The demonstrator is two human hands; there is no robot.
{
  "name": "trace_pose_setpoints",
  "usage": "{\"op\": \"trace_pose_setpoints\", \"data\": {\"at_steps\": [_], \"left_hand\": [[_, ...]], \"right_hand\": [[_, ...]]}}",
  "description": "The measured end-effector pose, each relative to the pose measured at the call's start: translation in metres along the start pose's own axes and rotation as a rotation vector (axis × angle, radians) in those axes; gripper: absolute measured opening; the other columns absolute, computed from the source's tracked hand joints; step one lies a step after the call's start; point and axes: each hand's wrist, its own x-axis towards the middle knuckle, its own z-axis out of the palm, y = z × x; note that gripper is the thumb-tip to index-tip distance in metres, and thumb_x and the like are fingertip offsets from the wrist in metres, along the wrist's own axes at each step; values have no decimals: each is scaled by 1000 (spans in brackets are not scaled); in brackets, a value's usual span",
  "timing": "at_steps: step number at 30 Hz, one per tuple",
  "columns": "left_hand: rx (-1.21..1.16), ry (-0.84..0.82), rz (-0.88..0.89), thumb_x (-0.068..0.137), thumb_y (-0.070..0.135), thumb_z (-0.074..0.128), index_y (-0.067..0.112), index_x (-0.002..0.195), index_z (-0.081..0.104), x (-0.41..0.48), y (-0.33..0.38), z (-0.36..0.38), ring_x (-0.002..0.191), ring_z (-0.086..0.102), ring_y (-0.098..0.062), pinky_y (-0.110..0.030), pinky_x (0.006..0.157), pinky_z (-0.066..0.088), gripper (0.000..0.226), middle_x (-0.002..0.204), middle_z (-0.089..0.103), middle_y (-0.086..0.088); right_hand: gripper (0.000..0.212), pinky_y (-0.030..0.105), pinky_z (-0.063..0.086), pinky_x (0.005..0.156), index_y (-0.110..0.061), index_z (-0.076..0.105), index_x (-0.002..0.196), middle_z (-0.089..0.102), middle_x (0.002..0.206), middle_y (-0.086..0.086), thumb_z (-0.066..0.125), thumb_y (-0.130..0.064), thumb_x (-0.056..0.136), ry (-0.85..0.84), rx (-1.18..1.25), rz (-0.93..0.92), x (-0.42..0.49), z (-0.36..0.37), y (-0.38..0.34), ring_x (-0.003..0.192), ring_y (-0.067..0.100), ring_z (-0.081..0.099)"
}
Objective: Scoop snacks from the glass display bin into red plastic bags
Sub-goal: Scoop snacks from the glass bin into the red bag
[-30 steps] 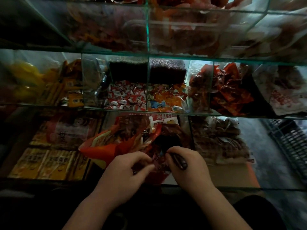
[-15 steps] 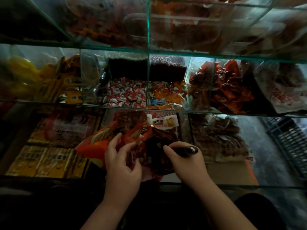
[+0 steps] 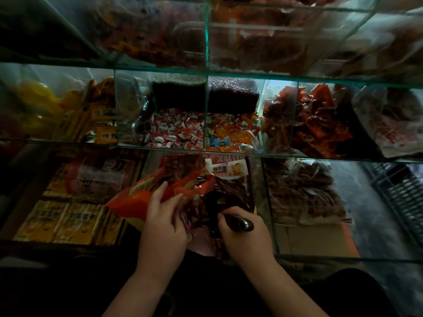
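Note:
A red plastic bag [image 3: 137,197] hangs open over the middle compartment of the lowest glass bin [image 3: 266,202]. My left hand [image 3: 163,223] grips the bag's rim, fingers spread over the red film. My right hand [image 3: 246,234] grips the dark handle of a scoop [image 3: 242,224]; the scoop's bowl is hidden down among dark brown packaged snacks [image 3: 229,193] inside the bag's mouth. A white and red label [image 3: 226,168] lies behind the bag.
Glass shelves [image 3: 206,74] rise in tiers ahead, split by upright panes. They hold red and white candies [image 3: 176,131], orange sweets [image 3: 231,133], red packets [image 3: 318,124] and yellow boxes [image 3: 57,220]. Brown snacks [image 3: 304,193] fill the right compartment. A dark crate [image 3: 402,193] stands on the floor at right.
My left hand moved up from beside the right hand to the bag's rim and spread over it. My right hand turned the scoop handle to lie sideways and pushed deeper into the bag.

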Motion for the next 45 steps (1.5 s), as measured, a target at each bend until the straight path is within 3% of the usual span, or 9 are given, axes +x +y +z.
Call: {"op": "trace_pose_setpoints", "data": {"at_steps": [4,8,13,19,22,28,32,36,45], "left_hand": [[3,-78,-2,100,4,56,26,132,66,0,4,-2,133,16,30,11,91,24,40,160,27,27],[-55,-52,-22,100,3,57,40,114,67,-2,5,-8,141,36,6,-6,103,38,41,152,32,38],[-114,0,-54,99,4,58,39,105,67,-4,8,-9,134,51,-3,-37,104,53,37,147,41,36],[-71,4,7,99,1,59,48,96,61,-5,13,-14,133,34,18,3,97,33,47,144,46,29],[-56,13,75,96,-1,62,35,100,68,-5,16,-14,130,39,16,-4,100,39,36,139,48,24],[0,28,263,89,2,71,18,105,73,-3,25,-4,121,52,4,-17,105,42,23,118,59,18],[126,-148,264,91,29,72,21,124,67,5,31,8,122,45,4,-26,107,42,34,126,55,18],[223,-325,166,95,68,39,26,146,50,14,38,27,141,32,-10,-32,119,27,67,149,43,7],[53,-88,294,99,60,41,19,132,61,18,59,34,137,31,2,-24,112,25,56,137,49,10]], "right_hand": [[18,5,45,60,-30,76,70,73,72,-18,75,-26,87,48,318,78,2,-4,-7,72,-5,66],[9,16,48,48,-43,77,75,73,66,-15,78,-39,83,139,636,274,-7,-24,-5,58,-1,68],[13,27,51,65,-44,75,75,73,70,-17,75,-38,87,94,595,303,-12,-24,-3,69,4,69],[6,28,56,67,-37,79,83,78,76,-9,76,-36,88,224,726,325,-14,-38,-2,72,4,74],[13,31,57,65,-20,80,81,78,73,3,78,-31,87,243,799,350,-15,-49,-1,70,15,76],[18,21,40,36,-26,76,75,74,66,15,71,-32,91,198,894,358,-29,-83,1,44,15,65],[27,30,57,48,-24,73,67,76,71,10,71,-21,93,188,1037,324,-37,-103,-7,73,34,78],[31,33,61,59,-21,74,62,75,76,22,70,-9,91,146,1040,250,-42,-119,-14,77,38,78],[32,36,63,64,-18,74,64,74,80,28,68,2,89,98,1132,122,-52,-150,-21,79,41,77]]}}
